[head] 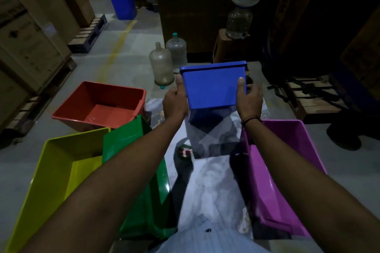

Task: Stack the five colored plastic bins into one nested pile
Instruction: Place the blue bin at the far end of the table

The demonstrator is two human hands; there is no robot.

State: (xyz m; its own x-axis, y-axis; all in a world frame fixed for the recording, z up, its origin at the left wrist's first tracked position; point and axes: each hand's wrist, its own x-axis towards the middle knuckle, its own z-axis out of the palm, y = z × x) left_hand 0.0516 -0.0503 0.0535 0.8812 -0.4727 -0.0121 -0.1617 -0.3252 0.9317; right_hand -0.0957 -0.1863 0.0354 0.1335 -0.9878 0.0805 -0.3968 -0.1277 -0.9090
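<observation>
A: Head view. Both hands up on the blue bin [213, 85]. Left hand [174, 101] clamps its left wall, thumb up the face. Right hand [249, 98] clamps the right wall, fingers wrapped behind. Bin is off the floor, tipped so its mouth faces away from the person.

B: Other four?

A: All separate, nothing nested. Red bin [98, 104] upright, far left. Yellow bin [51, 174] near left, touching or just beside the green bin [131, 144], can't tell which. Purple bin [283, 170] right, under the right forearm. Green and purple look tilted.

B: Which one's the base?

A: Red is my guess. It sits flat and open. Blue needs rotating mouth-up first, then squaring to the rim before it goes down.

B: Risk?

A: Corners snagging if it drops in skewed. Keep both grips level, lower straight, let go only once it seats.

B: Clutter?

A: Two empty water jugs [162, 65] behind, well apart. Small can [185, 151] on the floor between green and purple.
</observation>
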